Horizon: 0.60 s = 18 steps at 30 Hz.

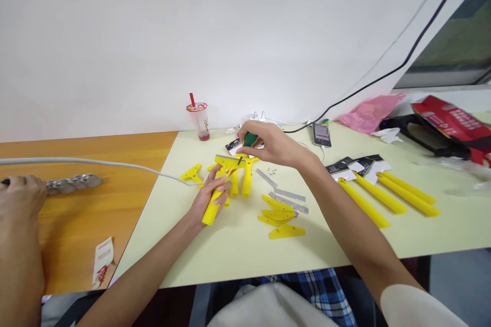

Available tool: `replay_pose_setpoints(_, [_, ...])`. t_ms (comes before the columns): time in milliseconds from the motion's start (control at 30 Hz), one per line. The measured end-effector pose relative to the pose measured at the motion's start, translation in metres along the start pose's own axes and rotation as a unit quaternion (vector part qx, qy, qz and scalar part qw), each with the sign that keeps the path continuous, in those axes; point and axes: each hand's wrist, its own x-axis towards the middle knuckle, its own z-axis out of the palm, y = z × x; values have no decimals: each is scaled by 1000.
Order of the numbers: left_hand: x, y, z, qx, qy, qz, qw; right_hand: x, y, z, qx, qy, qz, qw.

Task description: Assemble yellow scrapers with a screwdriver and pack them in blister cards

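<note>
At least 4 yellow plates point(287, 231) and 3 grey strips point(290, 194) are left loose on the pale surface point(215, 260), with small screws point(272, 170) scattered just beyond them. A yellow T-shaped tool point(211, 208) is held above the surface, near its middle; its handle is wrapped by the left hand point(205, 198), whose grip is closed firmly around it. A green-handled driver point(250, 139) is clamped in the grip of the right hand point(268, 142), and its shaft is pointed down at the tool's head.

Work on the held tool is judged to be partway through: a grey strip is seen along its head, while the driver is kept in use there. The other yellow tools point(247, 179) behind it, lying without cards, seem to be left for later handling. At the right, 4 yellow handles point(364, 194) are laid out with black-and-white cards; whether these are finished cannot be told.

The driver's tip is too small for contact to be confirmed. The tools behind are partly hidden by the left hand and the held tool. The exact count of screws cannot be made out. At the left, a co-worker's arm point(19, 260) is cut off by the picture's edge.
</note>
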Motion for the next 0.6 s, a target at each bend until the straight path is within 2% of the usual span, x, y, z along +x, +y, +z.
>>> replay_pose_setpoints(100, [0,-1,0,3,1,-2,1000,0,0,-1,-10,-7,5,1000])
replay_pose_setpoints(200, [-1,-1,1,8,5,-1,1000,-2,0,-2,65,-50,30,996])
replay_pose_setpoints(267, [-1,-2,2,17,-2,3,1000,-2,1,-2,84,-40,49,994])
replay_pose_setpoints(367, [-1,-3,0,29,-11,3,1000,-1,3,0,42,-3,66,997])
replay_pose_setpoints(467, [1,-3,-5,37,-16,-1,999,0,1,-1,37,-29,50,998])
replay_pose_setpoints(533, [2,-2,-8,40,-19,3,999,-1,-2,-3,72,-61,34,995])
replay_pose_setpoints(600, [3,-1,-8,33,-22,8,999,-2,-2,-4,114,-62,36,991])
